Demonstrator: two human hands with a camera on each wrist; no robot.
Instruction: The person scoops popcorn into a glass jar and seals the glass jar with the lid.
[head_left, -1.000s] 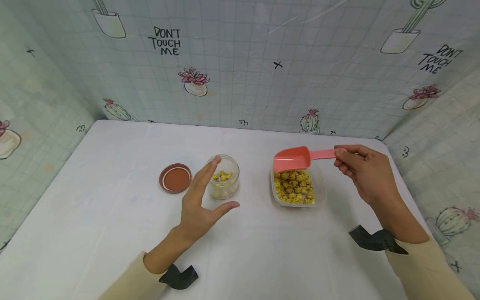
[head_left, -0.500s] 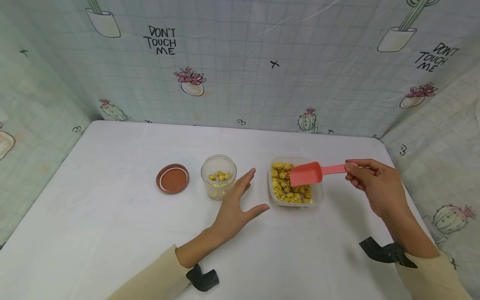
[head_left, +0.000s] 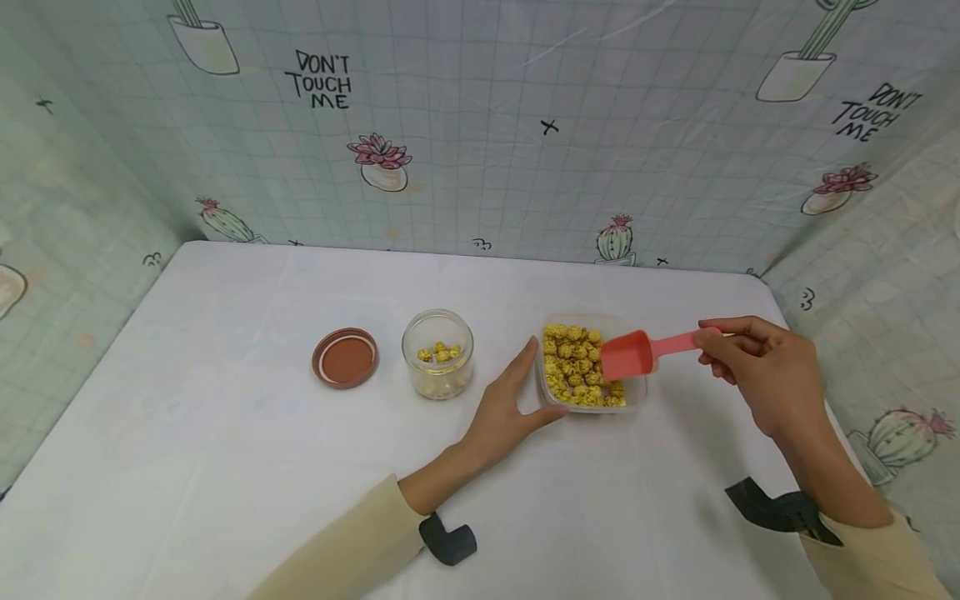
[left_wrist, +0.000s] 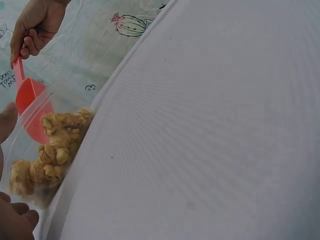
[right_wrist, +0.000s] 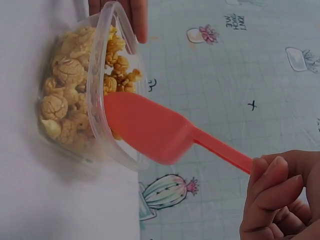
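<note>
My right hand (head_left: 772,371) pinches the handle of a pink scoop (head_left: 628,355). The scoop's front edge dips into a clear plastic container (head_left: 636,392) of yellow caramel popcorn (head_left: 576,367); the right wrist view shows the scoop (right_wrist: 150,127) tilted over the rim, its tip hidden inside. At the container's left side is my left hand (head_left: 502,421), thumb and fingers spread around the near left corner. Its fingers are fairly straight and at or very near the wall; firm contact cannot be told. Left of that hand stands a glass jar (head_left: 438,379) with some popcorn in it.
A brown round lid (head_left: 346,358) lies on the white table (head_left: 225,400), left of the jar. Behind the table hangs a printed cloth (head_left: 465,125), which also covers both sides. A dark wrist strap shows on each arm.
My left hand has moved right, from beside the jar to the popcorn container. The scoop has come down and slightly right, from above the container's back edge into the popcorn.
</note>
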